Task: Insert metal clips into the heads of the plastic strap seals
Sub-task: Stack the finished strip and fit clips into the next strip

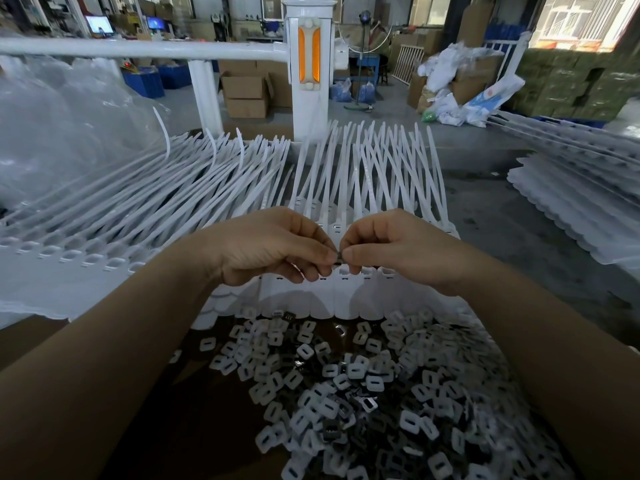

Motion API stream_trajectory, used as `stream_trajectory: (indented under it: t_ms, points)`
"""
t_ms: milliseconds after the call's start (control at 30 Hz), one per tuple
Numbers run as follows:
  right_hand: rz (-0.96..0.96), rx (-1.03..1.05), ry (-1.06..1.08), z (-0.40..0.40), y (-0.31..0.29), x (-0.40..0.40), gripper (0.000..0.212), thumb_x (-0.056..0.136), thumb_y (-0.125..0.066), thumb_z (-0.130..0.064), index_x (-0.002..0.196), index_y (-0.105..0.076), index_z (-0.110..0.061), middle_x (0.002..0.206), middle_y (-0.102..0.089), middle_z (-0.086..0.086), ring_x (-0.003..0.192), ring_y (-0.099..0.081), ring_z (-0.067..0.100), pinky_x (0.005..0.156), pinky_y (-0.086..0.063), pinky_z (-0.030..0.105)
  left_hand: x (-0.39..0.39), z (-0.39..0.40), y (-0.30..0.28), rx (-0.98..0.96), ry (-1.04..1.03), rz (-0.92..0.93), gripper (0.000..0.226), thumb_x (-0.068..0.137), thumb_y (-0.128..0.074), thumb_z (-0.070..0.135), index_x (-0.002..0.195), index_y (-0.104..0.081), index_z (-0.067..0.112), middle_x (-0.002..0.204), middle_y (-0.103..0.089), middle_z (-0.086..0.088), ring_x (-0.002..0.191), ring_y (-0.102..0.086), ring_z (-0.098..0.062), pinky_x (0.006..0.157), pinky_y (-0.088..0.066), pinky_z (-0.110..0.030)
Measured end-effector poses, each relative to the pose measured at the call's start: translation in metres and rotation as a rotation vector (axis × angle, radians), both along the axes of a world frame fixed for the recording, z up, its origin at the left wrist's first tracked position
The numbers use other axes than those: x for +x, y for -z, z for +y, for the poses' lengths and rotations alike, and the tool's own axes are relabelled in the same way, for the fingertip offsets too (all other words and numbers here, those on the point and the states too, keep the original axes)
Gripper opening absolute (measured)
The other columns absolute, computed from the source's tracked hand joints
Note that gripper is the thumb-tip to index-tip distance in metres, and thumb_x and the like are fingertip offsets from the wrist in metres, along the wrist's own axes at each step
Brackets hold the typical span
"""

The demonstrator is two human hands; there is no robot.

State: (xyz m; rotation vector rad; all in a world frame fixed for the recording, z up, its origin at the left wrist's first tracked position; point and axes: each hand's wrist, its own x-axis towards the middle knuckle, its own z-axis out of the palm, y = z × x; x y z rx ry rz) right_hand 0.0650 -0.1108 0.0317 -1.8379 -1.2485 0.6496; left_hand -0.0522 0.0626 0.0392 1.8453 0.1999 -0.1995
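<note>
Head view, looking down over two bare forearms that reach forward and meet in the middle. The left hand (277, 245) and right hand (391, 247) are both curled, thumbs and forefingers drawn in tight, together pinching one small dark metal clip (338, 257) between their fingertips. The clip is mostly hidden by the fingers; only a sliver shows in the gap between the hands.

The hands are above a row of white seals (346, 289) laid side by side, heads toward the person, with slotted openings showing just under the knuckles. Their long straps (363, 161) fan away toward the far edge. A second, larger spread of seals (121, 209) lies to the left, straps angled up and right. More white seals are stacked (571, 209) at the far right.

Nearest the camera, between the forearms, a heap of loose pieces (363, 393) covers a brown surface (180, 393): pale flat pieces with a slot in each, mixed with darker metal clips. The heap runs right up to the seal heads.

Behind stands a white post (310, 81) with an orange insert, a white rail (138, 50) running left from it, clear plastic bags (69, 116) at the left, and cardboard boxes (246, 95) on a concrete floor.
</note>
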Motion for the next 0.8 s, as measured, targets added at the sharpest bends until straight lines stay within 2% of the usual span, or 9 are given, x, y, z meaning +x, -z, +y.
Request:
stream_trajectory:
  t_ms: [100,200,267,367,467,533,633,800]
  points:
    - [0.006,0.015,0.037,0.0,0.0,0.003,0.009,0.092,-0.063,-0.018,0.086,-0.069,-0.018,0.075,-0.069,-0.006,0.07,-0.061,0.002,0.066,-0.047,0.017,0.001,0.0,0.0,0.009,-0.035,-0.015,0.02,0.063,-0.075,0.026,0.078,-0.073,0.014,0.076,-0.071,-0.003,0.065,-0.064,-0.008,0.058,-0.051,-0.016]
    - [0.006,0.034,0.045,0.001,0.001,0.003,0.007,0.091,-0.065,-0.02,0.086,-0.069,-0.019,0.073,-0.069,-0.008,0.069,-0.061,0.001,0.064,-0.047,0.014,0.002,0.0,0.001,0.007,-0.058,-0.029,0.017,0.061,-0.078,0.028,0.074,-0.075,0.016,0.075,-0.071,-0.003,0.063,-0.064,-0.008,0.056,-0.05,-0.015]
    - [-0.005,0.036,0.048,0.002,0.003,0.004,0.008,0.091,-0.065,-0.019,0.084,-0.069,-0.02,0.072,-0.068,-0.009,0.068,-0.061,0.0,0.064,-0.046,0.014,0.004,-0.001,0.003,0.039,-0.065,-0.035,0.012,0.066,-0.079,0.025,0.074,-0.075,0.017,0.074,-0.071,-0.003,0.062,-0.063,-0.007,0.055,-0.048,-0.015]
    - [-0.035,0.025,0.125,0.005,0.007,0.007,0.008,0.09,-0.066,-0.021,0.083,-0.069,-0.018,0.074,-0.067,-0.002,0.07,-0.06,0.009,0.068,-0.048,0.027,0.007,0.0,0.006,0.134,-0.142,-0.075,0.003,0.08,-0.076,0.019,0.081,-0.075,0.017,0.073,-0.071,-0.001,0.059,-0.061,-0.004,0.051,-0.045,-0.013]
    - [-0.183,-0.012,0.216,0.007,0.013,0.01,0.01,0.088,-0.069,-0.024,0.078,-0.067,-0.023,0.067,-0.064,-0.012,0.057,-0.055,-0.004,0.058,-0.043,0.016,0.01,0.001,0.012,0.29,-0.255,-0.136,0.001,0.085,-0.073,0.016,0.085,-0.074,0.016,0.069,-0.072,0.003,0.054,-0.058,0.0,0.047,-0.043,-0.011]
    - [-0.291,-0.068,0.226,0.008,0.017,0.011,0.012,0.088,-0.068,-0.025,0.076,-0.066,-0.027,0.071,-0.065,-0.012,0.058,-0.055,-0.009,0.055,-0.039,0.013,0.012,0.002,0.016,0.442,-0.245,-0.152,0.003,0.083,-0.075,0.017,0.083,-0.074,0.019,0.069,-0.072,0.008,0.056,-0.061,0.0,0.052,-0.048,-0.013]
    - [-0.358,-0.132,0.202,0.01,0.019,0.01,0.013,0.088,-0.067,-0.025,0.076,-0.064,-0.03,0.074,-0.065,-0.012,0.061,-0.056,-0.006,0.057,-0.038,0.014,0.012,0.001,0.02,0.588,-0.159,-0.142,0.009,0.078,-0.08,0.019,0.082,-0.075,0.025,0.076,-0.073,0.01,0.069,-0.067,-0.001,0.063,-0.053,-0.016]
    - [-0.406,-0.163,0.206,0.013,0.022,0.009,0.017,0.087,-0.067,-0.027,0.072,-0.061,-0.032,0.072,-0.062,-0.015,0.06,-0.055,-0.006,0.055,-0.038,0.014,0.013,0.001,0.022,0.718,-0.077,-0.175,0.011,0.077,-0.081,0.026,0.081,-0.073,0.032,0.078,-0.071,0.013,0.073,-0.064,0.003,0.067,-0.052,-0.013]
